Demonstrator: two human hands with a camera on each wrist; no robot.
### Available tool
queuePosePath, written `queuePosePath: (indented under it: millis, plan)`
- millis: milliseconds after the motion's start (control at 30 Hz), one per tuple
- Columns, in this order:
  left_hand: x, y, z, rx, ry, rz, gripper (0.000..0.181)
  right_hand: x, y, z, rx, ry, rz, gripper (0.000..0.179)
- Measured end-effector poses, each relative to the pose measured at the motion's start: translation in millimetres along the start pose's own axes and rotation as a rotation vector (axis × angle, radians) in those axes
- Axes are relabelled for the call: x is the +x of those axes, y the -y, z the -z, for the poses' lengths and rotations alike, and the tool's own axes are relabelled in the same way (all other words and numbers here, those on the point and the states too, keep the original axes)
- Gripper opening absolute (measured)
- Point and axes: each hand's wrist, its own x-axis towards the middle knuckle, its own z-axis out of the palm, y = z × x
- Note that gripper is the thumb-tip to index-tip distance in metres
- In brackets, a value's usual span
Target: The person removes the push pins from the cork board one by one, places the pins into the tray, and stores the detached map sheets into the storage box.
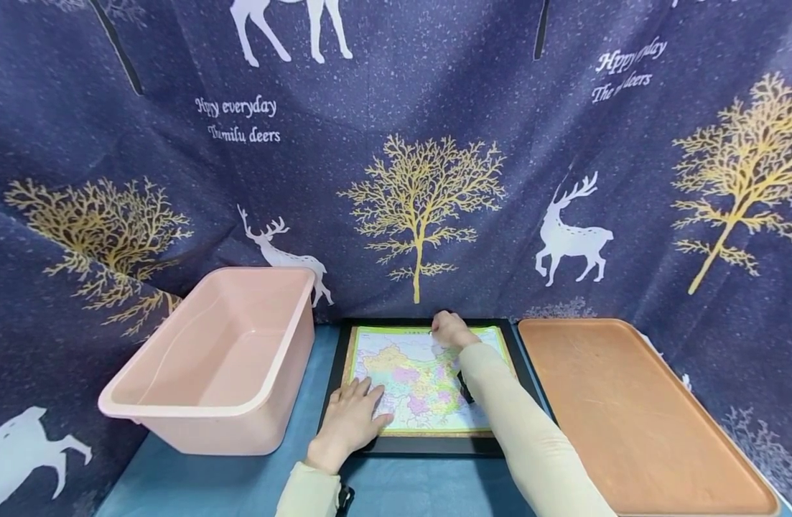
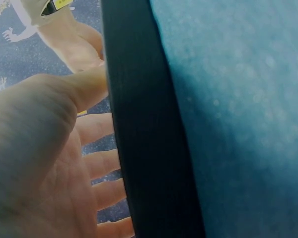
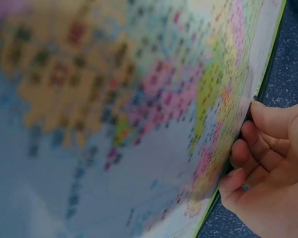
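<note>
A colourful paper map [image 1: 405, 377] lies on a cork board with a black frame [image 1: 428, 446]. At its lower left corner my left hand [image 1: 353, 416] rests palm down, fingers spread over the map. Part of that palm shows beyond the dark frame rail [image 2: 144, 129] in the left wrist view. My right hand [image 1: 452, 332] reaches across to the top edge of the board with curled fingers. In the right wrist view its fingertips [image 3: 238, 146] gather along the map's edge, and the thumb and index finger pinch a small dark piece [image 3: 256, 98], mostly hidden.
To the left stands a pink plastic basin [image 1: 202, 352]. A brown tray [image 1: 618, 409] lies right of the board. Blue cloth [image 1: 428, 485] covers the table, and a dark blue curtain [image 1: 396, 93] with deer and trees hangs close behind.
</note>
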Motion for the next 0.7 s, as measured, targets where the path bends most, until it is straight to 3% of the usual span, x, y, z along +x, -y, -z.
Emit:
queuePosePath:
  millis: [333, 567, 700]
  plan:
    - [-0.1, 0.5, 1.5, 0.001, 0.004, -0.004, 0.058, -6.8, 0.7, 3.5, 0.071, -0.002, 0.011, 0.040]
    - [0.8, 2.3, 1.4, -0.009, -0.003, -0.002, 0.057, -6.2, 1.1, 5.5, 0.091, -0.009, -0.009, 0.011]
    - [0.4, 1.7, 1.0, -0.012, -0.005, -0.008, 0.057, -6.4, -0.2, 5.3, 0.078, -0.004, -0.011, 0.009]
